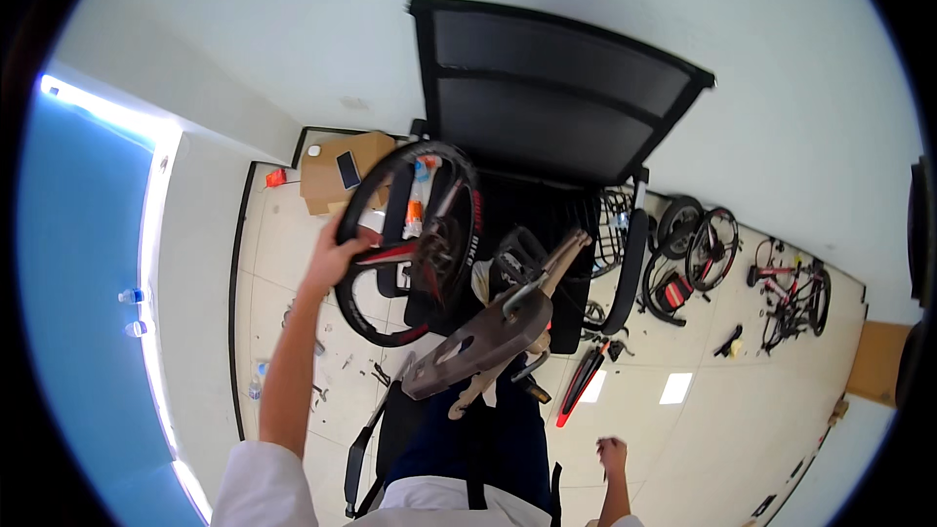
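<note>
Item: bicycle wheel (410, 244), black rim with red lettering and broad black-and-red spokes, a disc at the hub. It is being held up in the air at the left of centre, tilted, above the pale tiled floor (673, 449) and just in front of a brown cardboard box (337, 171) with a dark phone-like slab on it.

Risk, as judged: the wheel is being carried by one hand at its rim only, so it is being left free to swing or twist; a slip of that single grip is likely to drop it onto the tan bicycle frame (488, 337) lying close beneath, or onto the small tools (366, 371) scattered on the tiles. The lower edge of the rim is being kept close to the frame, and a knock there is possible.

Left hand (337, 254): being raised on an outstretched arm in a white sleeve, fingers being curled around the left side of the rim, thumb towards the spokes.

Right hand (612, 454): being kept low at the lower edge of the view, well apart from the wheel, nothing being held; fingers appear loosely bent, though their exact state cannot be told at this size.

Surroundings: a black folding panel (547, 88) is standing open behind the wheel; a wire basket (615, 220) is lying to its right; spare wheels (708, 244) and a red-and-black bicycle (791, 293) are lying further right on the floor; a red-and-black part (581, 385) is lying by the frame.
</note>
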